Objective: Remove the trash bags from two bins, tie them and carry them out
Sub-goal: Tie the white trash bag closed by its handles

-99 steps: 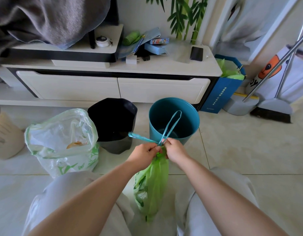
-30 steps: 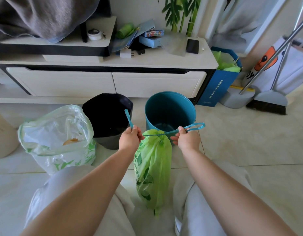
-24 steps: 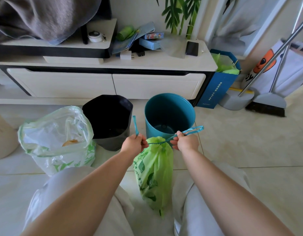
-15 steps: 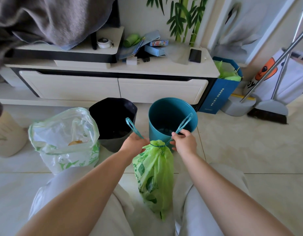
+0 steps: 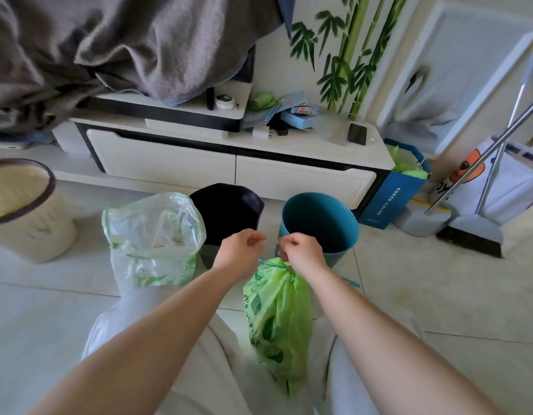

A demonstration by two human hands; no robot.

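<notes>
Green drawstring bag (image 5: 278,313) hangs between my knees, neck cinched by a teal drawstring (image 5: 271,264); its lower end seems close to the floor, though I cannot tell whether it rests there. Soft, thin film, lightly filled by the look of it: should be light, will swing and crumple, could tear if snagged. Best hold is the gathered neck or the cord, not the film.

Left hand (image 5: 240,252) and right hand (image 5: 304,252) sit just above the neck, close together, both curled. Right hand looks pinched on the cord at the knot; whether the left has cord in it I cannot tell. A loose teal end trails past my right forearm.

Judgement: knot being finished on this bag.

Second bag, clear with green print (image 5: 153,238), stands open and untied on the floor to the left. It looks fuller and floppy; I would gather its rim before lifting.

Behind: black bin (image 5: 229,209) and teal bin (image 5: 322,223), side by side, both without liners. Beyond them, a white TV cabinet (image 5: 229,163).
</notes>
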